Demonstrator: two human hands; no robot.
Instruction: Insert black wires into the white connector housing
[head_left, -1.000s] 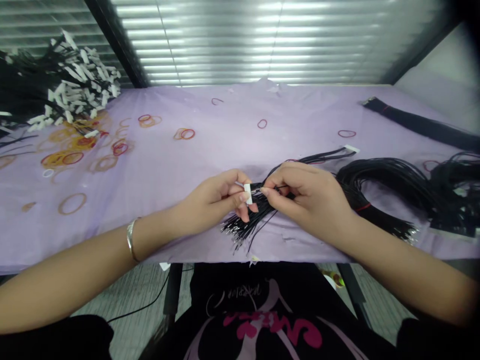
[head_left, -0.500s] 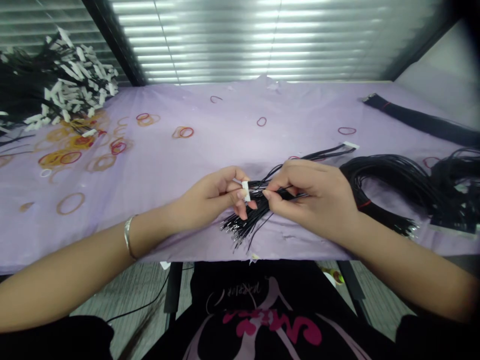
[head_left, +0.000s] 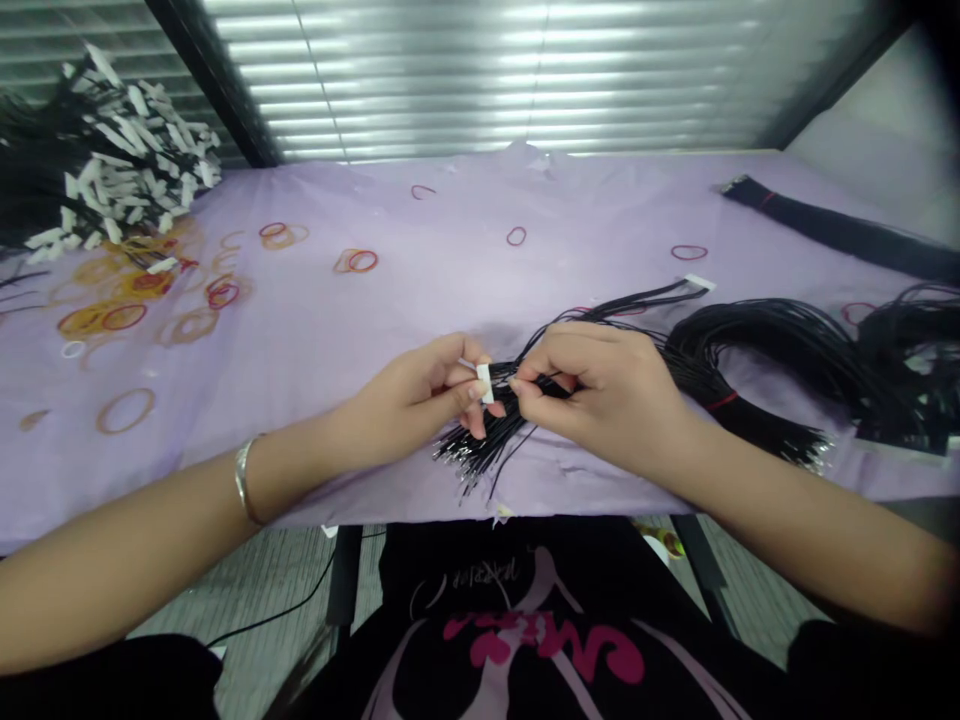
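Note:
Between the thumb and fingers of my left hand (head_left: 431, 395) is a small white connector housing (head_left: 485, 383), with black wires running out of its right side. My right hand (head_left: 600, 385) pinches a thin black wire just to the right of the housing; its tip is hidden by the fingers. Beneath both hands lies a bundle of loose black wires (head_left: 480, 450) with bare metal terminals at their ends. Beyond my right hand, a second white connector (head_left: 700, 284) sits at the end of wires stretching up and right.
A coiled black wire bundle (head_left: 757, 410) tied with a red band lies at right. Behind it stretches a straight black bundle (head_left: 840, 225). Rubber bands (head_left: 97, 320) are scattered at left, near a heap of wires with white connectors (head_left: 142, 150). Purple sheeting (head_left: 300, 340) covers the table.
The whole view has shifted slightly. Both hands keep nearly the same pose, my left hand on the white connector housing and my right hand pinching the wire close beside it.

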